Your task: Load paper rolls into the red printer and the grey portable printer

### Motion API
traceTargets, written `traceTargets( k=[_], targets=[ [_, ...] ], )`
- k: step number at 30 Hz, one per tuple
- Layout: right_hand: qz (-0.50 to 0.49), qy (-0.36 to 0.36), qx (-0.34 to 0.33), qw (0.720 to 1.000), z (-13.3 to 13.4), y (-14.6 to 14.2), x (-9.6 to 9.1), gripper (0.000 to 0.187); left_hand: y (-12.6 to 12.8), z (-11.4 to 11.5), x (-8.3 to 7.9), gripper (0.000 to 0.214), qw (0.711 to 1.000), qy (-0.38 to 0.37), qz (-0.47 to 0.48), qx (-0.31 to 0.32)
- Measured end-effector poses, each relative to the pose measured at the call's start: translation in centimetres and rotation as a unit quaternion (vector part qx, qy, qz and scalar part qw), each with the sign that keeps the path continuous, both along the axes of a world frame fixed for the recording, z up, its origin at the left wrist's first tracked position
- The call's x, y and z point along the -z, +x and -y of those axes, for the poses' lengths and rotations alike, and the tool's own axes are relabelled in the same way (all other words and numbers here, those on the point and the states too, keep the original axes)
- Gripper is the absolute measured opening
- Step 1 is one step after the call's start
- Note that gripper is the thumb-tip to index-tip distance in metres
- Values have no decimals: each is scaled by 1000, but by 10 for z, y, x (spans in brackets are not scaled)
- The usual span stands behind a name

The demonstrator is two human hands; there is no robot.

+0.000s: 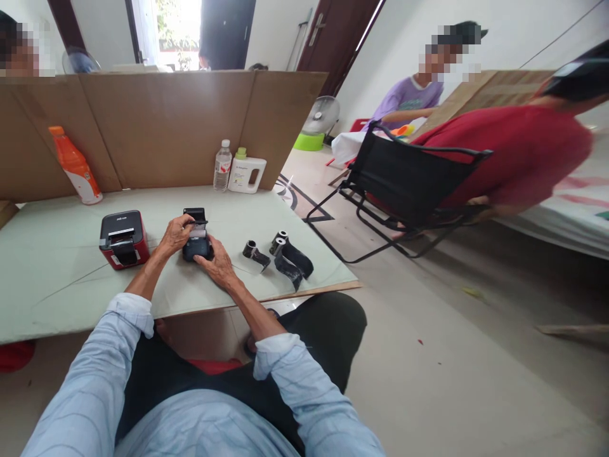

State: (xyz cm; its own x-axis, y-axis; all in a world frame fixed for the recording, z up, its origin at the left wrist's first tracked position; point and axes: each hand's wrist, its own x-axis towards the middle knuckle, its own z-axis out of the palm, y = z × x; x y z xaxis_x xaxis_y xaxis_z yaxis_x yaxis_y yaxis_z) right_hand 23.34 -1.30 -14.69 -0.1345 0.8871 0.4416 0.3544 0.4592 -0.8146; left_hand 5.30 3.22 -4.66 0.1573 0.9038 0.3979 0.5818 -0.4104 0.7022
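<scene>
A small dark device [194, 248], which looks like a portable label printer, sits on the table with its lid [194, 213] raised at the far side. White paper [198, 233] shows in its opening. My left hand [177, 233] is at the opening, fingers pinched together; a thin dark edge shows at the fingertips, too small to name. Along the near right side of the device my right hand [219, 263] grips the body, thumb at the front. To the right lie a small roll with a dark strip [255, 254] and two more rolls with long black strips [291, 257].
A red and black box-shaped machine [124, 238] stands left on the pale table [61, 279]. Along the cardboard screen [176, 127] are an orange bottle [76, 166], a clear water bottle [222, 166] and a white jug [247, 174]. Right, a person in red sits on a folding chair [404, 178].
</scene>
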Motion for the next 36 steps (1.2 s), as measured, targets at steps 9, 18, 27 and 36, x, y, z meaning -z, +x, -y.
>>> traceTargets(
  k=[9,18,27,36],
  targets=[
    [-62,31,29,997,3,2,-8,54,5,30,3,14,998,0,-11,62],
    [-66,86,-18,994,-8,8,-42,23,5,43,13,25,995,29,-39,91],
    [-66,101,-13,993,38,23,-37,21,17,63,22,18,990,70,-108,66],
    [-60,76,48,994,78,51,-19,27,37,81,27,27,975,53,-162,142]
  ],
)
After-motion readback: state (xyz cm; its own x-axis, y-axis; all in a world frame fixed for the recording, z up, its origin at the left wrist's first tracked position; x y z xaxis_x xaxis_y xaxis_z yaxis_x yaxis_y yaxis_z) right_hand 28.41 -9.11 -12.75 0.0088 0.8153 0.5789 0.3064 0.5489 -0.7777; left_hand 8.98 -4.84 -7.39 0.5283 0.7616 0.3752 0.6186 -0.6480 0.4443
